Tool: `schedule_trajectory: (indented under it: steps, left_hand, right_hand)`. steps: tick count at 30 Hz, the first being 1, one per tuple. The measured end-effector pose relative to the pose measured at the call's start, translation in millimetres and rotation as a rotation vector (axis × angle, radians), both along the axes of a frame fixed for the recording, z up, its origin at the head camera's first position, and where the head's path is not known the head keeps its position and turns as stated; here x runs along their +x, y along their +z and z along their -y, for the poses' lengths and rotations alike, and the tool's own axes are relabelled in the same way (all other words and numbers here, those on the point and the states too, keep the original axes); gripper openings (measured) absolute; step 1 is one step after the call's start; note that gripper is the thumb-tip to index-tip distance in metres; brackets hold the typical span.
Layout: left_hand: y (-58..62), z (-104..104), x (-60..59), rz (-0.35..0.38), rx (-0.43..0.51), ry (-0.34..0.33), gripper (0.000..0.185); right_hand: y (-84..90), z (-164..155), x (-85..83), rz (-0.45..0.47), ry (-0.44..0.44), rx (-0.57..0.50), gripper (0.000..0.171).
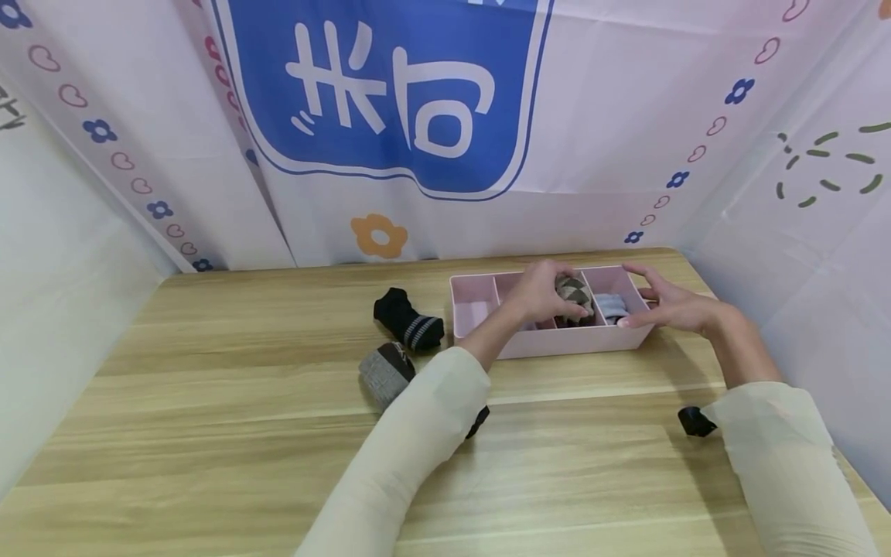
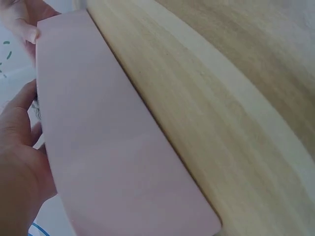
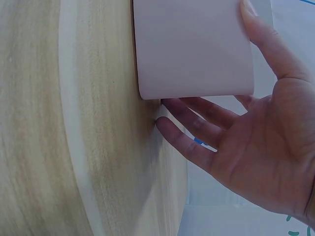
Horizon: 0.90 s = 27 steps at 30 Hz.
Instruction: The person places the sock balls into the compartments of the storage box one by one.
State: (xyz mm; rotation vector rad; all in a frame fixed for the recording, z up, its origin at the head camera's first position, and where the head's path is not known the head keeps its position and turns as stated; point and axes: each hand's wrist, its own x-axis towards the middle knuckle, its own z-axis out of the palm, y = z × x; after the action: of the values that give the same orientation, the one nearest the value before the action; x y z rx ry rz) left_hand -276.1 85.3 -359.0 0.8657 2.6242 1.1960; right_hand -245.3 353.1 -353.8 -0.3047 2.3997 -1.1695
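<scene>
A pink divided storage box (image 1: 581, 343) stands toward the back right of the table. My left hand (image 1: 534, 295) reaches into it and grips a brown-and-beige checked rolled sock (image 1: 575, 289) between thumb and fingers, in the compartment left of the end one. In the right-end compartment lies a light blue-grey rolled sock (image 1: 611, 306). My right hand (image 1: 674, 306) spans that end of the box, thumb on the front rim and index finger at the far corner. In the right wrist view the other fingers (image 3: 189, 142) extend beside the end wall.
Left of the box lie a black striped rolled sock (image 1: 409, 320) and a grey-and-black one (image 1: 387, 375). A black item (image 1: 477, 422) shows partly behind the left sleeve, another black item (image 1: 696, 422) beside the right sleeve. Printed cloth walls (image 1: 626, 116) enclose the table (image 1: 209, 433).
</scene>
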Motion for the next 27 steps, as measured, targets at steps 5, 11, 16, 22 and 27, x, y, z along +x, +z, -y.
schedule_trajectory:
  steps: [5, 11, 16, 22, 27]
  left_hand:
    - [-5.5, -0.1, -1.3, -0.039, -0.088, -0.018, 0.066]
    - [-7.6, -1.2, -1.8, -0.061, -0.125, -0.026, 0.064]
    - [-7.9, -0.6, -3.2, -0.073, -0.126, -0.039, 0.060]
    - [-5.3, 1.9, -1.4, -0.064, -0.147, -0.034, 0.062]
    - [1.7, 7.2, 1.8, -0.060, -0.175, -0.056, 0.062]
  right_hand:
    - [-1.0, -0.5, -0.1, 0.004, 0.000, -0.001, 0.111]
    - [-1.2, -0.5, 0.0, 0.008, -0.003, -0.013, 0.110]
    - [-1.9, -0.6, -0.7, 0.008, 0.001, -0.019, 0.110]
    - [-2.7, 0.6, -1.4, 0.004, 0.007, -0.022, 0.109]
    - [-3.1, -2.1, -2.3, 0.006, 0.003, 0.006, 0.111]
